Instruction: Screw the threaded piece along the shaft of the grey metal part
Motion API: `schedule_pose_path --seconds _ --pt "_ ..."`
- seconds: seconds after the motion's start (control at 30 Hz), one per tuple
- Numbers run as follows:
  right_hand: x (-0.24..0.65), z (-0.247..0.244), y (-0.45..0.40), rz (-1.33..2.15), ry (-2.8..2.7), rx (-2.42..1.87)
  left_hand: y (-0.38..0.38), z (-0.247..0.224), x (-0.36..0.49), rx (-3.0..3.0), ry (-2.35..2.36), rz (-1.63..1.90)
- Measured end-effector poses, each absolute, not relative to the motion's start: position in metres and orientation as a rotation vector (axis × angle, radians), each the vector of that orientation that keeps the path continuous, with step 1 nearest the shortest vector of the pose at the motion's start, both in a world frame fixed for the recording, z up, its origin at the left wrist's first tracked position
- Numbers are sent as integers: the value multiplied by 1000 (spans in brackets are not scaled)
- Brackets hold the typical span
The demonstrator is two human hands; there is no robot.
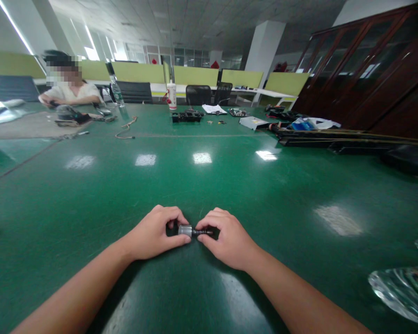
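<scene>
Between my hands, just above the green tabletop or on it, lies a small silver metal cylinder (186, 230). A thin dark ridged shaft (202, 232) sticks out of its right end; I cannot tell its exact kind. My left hand (159, 234) is closed round the cylinder, thumb on the near side and fingers on the far side. With thumb and fingertips, my right hand (226, 237) grips the shaft close to where it meets the cylinder. The shaft's tip points toward my right palm. Both parts lie in one line, roughly level.
The glossy green table (195, 185) reaches far forward. Toward its back are a black part (187, 117), a white bottle (172, 96), a cord (126, 127) and long dark bars (320, 138). Clear plastic (404, 292) sits near right. A seated person (71, 90) is far left.
</scene>
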State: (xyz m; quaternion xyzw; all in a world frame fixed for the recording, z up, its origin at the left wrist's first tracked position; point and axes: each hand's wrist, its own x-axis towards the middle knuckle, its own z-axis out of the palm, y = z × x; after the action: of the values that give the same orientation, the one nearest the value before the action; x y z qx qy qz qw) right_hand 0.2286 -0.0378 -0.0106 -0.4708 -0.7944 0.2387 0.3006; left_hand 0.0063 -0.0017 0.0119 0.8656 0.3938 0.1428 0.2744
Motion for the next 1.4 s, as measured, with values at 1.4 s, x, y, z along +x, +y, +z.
schedule_pose_path --seconds 1.4 --pt "251 -10 -32 521 -2031 -1564 1 11 4 2283 1107 399"
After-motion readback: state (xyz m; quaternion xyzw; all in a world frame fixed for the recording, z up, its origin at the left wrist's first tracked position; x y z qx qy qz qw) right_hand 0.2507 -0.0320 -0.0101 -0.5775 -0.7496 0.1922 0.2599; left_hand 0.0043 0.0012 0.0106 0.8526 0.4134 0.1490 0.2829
